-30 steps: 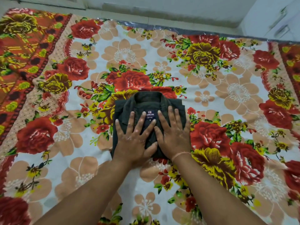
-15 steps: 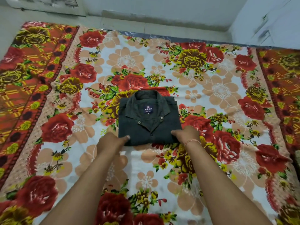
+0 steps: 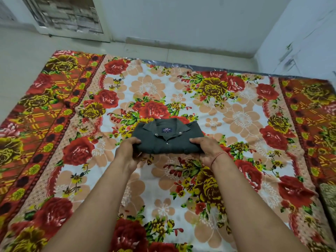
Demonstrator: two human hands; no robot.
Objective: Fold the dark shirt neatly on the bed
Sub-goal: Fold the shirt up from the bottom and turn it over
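The dark shirt (image 3: 168, 138) is lying folded into a compact rectangle, its long axis running left to right across the bed (image 3: 236, 113), with the collar (image 3: 166, 124) pointing away from the person toward the far wall and the folded bottom edge facing the camera. It is looking neat: dark grey-green cloth, the collar spread open and flat, a small navy label (image 3: 166, 129) sitting inside the neck, and a line of small metal snaps running down the middle placket (two more are showing at the collar points). The near edge is showing several stacked layers of cloth.

The shirt is sitting near the middle of the bed, on a bedsheet (image 3: 145, 188) printed with red and yellow roses and peach flowers, bordered in orange on both sides.

The left hand (image 3: 127, 151) is gripping the shirt's near left corner, thumb on top of the cloth and fingers curled under the edge. The right hand (image 3: 207, 150) is doing the same at the near right corner, thumb lying over the top, a thin thread bracelet (image 3: 217, 157) circling its wrist. Both grips are closed on the shirt, which is spanning the gap between them, with most of its body lying beyond the hands.
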